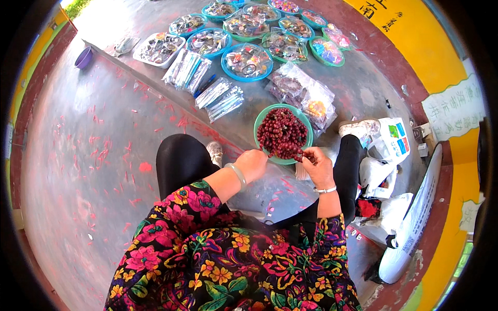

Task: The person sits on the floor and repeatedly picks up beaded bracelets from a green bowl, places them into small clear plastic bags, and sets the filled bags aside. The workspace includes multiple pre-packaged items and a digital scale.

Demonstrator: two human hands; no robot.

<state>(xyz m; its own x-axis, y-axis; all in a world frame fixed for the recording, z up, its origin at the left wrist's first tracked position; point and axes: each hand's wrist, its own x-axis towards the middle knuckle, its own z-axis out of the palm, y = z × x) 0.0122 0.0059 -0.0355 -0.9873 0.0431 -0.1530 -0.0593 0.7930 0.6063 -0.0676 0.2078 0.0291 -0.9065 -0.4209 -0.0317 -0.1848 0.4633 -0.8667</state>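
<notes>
Within a green bowl [310,130], red beads [281,130] lie heaped; at its near rim, the right hand [319,168] pinches some; the left hand [251,165] sits apart, its grip hidden. I would draw gently, avoiding tangles.

From my head, the left of two wide fisheye cameras looks steeply down and a little forward, over my flowered shirt [218,280] at the lower edge to my hands [251,165], close by near the middle of the view. It also takes in the floor [62,217] spread ahead and to my left, the farther basins [248,79] near the top, and the yellow wall [425,46] curving down my right side.
</notes>
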